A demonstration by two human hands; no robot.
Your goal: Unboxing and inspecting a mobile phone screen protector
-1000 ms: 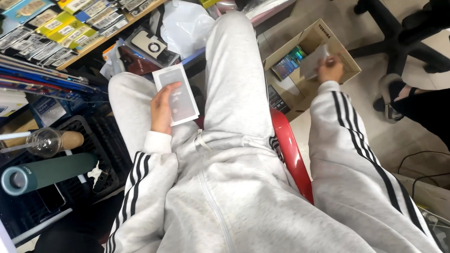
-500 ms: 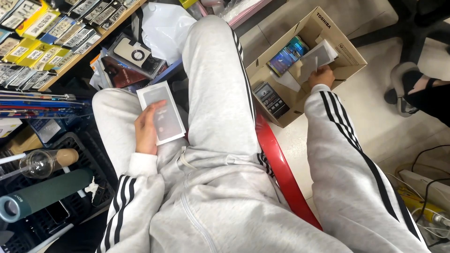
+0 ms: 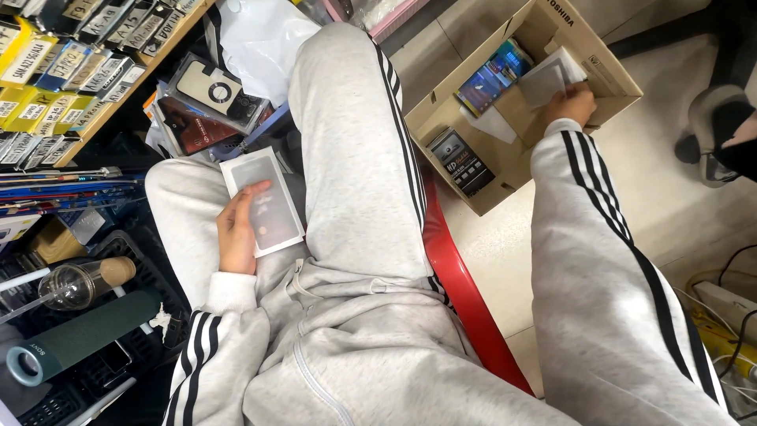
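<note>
Floor [image 3: 694, 213]: pale tile. Directly on it: open cardboard box [image 3: 607, 75] beside a red plastic stool [image 3: 461, 292]; cables and a white power strip [image 3: 729, 304] at the right edge.
Shelf [image 3: 150, 59], wooden, upper left: rows of small packaged items [image 3: 47, 59].

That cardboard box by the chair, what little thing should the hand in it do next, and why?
Probably lift the clear flat packet up out of the cardboard box. The right hand already has its grip on that packet inside the box, while the left hand holds a white flat pack on the lap, so nothing blocks the way up.
</note>
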